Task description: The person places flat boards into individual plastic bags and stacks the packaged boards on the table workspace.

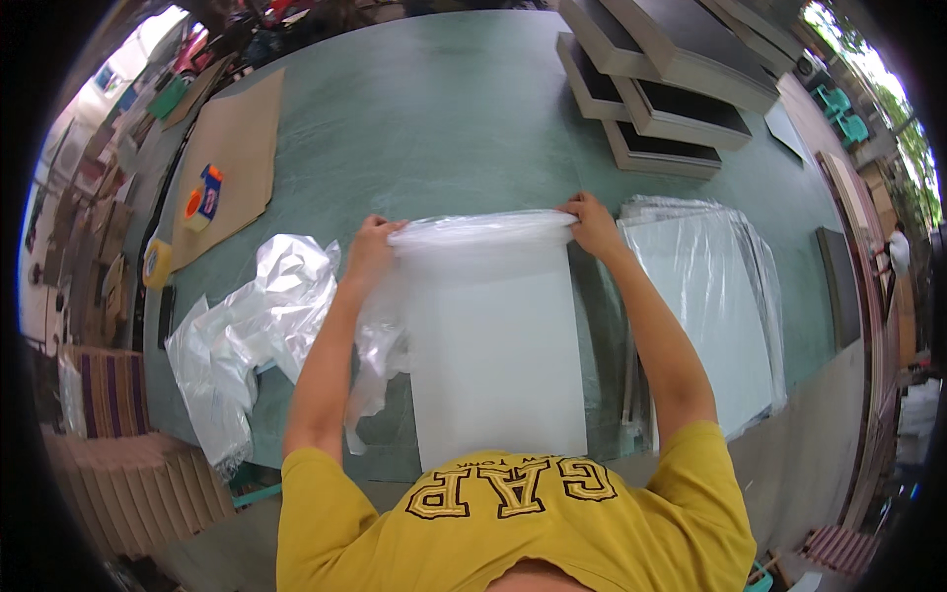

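A white flat panel (498, 355) lies in front of me, its near edge against my yellow shirt. Around its far end is a clear plastic bag (483, 229), gathered into a bunched band. At the band's left corner my left hand (371, 247) pinches the plastic. My right hand (592, 225) grips the opposite corner, fingers closed on the film. To the left, crumpled clear plastic bags (261, 316) lie in a loose heap. A stack of white panels in clear plastic (702, 306) sits beside my right forearm.
On the green table (424, 109), thick dark-topped slabs (671, 89) are piled at the far right. A brown cardboard sheet (237, 138) at the left carries a tape dispenser (204, 197); a yellow tape roll (156, 264) is nearby. Folded cardboard (148, 493) stands at lower left.
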A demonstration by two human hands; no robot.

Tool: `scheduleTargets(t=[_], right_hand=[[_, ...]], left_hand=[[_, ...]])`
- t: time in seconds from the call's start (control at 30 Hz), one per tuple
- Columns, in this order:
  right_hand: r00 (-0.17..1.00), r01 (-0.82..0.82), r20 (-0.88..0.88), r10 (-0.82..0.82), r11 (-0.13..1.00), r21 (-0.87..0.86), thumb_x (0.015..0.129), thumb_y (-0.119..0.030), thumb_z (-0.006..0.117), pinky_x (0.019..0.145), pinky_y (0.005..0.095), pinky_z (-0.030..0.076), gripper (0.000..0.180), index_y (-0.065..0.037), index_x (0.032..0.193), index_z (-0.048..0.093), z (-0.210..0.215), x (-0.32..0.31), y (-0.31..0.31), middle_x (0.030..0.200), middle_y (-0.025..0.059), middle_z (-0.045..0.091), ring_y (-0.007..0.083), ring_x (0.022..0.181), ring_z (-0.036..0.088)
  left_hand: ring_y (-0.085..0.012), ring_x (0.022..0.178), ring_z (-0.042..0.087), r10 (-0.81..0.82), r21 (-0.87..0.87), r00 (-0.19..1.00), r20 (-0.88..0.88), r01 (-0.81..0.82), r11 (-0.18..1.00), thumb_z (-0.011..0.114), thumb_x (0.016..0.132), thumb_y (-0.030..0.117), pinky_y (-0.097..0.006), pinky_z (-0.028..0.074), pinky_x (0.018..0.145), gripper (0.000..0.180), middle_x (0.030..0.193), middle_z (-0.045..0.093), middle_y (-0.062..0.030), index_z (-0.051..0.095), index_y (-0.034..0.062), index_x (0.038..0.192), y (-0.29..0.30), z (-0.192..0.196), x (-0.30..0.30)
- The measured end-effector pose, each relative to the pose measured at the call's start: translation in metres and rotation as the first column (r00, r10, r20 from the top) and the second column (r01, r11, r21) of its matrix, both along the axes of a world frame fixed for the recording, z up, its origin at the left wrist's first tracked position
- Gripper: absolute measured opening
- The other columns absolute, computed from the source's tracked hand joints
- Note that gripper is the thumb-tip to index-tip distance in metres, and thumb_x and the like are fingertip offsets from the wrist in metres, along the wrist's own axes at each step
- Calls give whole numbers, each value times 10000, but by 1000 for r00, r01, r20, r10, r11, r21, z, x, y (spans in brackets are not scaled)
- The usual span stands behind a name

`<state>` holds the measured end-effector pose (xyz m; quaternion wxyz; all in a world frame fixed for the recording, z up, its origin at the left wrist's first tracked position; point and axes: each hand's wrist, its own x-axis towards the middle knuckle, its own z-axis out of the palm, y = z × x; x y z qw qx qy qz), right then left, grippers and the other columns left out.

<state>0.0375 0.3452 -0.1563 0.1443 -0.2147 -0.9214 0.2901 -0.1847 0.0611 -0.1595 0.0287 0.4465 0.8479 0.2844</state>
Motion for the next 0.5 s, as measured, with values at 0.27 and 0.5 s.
scheduleTargets(t=[0.27,0.5], right_hand=[[911,-336,-349,-219,99,-937,774,-90,553,585,233,467,333,-25,1099,517,93,29,-4,864,17,594,108,677,573],[927,113,-8,-375,300,-947,710,-82,500,576,286,443,60,-38,752,503,34,100,-77,637,14,478,136,576,488]], left_hand=[[-113,589,520,-512,540,171,842,-234,809,556,766,97,-234,463,568,293,800,569,-36,519,29,1048,-9,83,10],[-146,620,547,-159,215,305,939,-161,963,579,748,169,-286,449,548,310,768,577,-50,517,28,1017,-105,-23,66]])
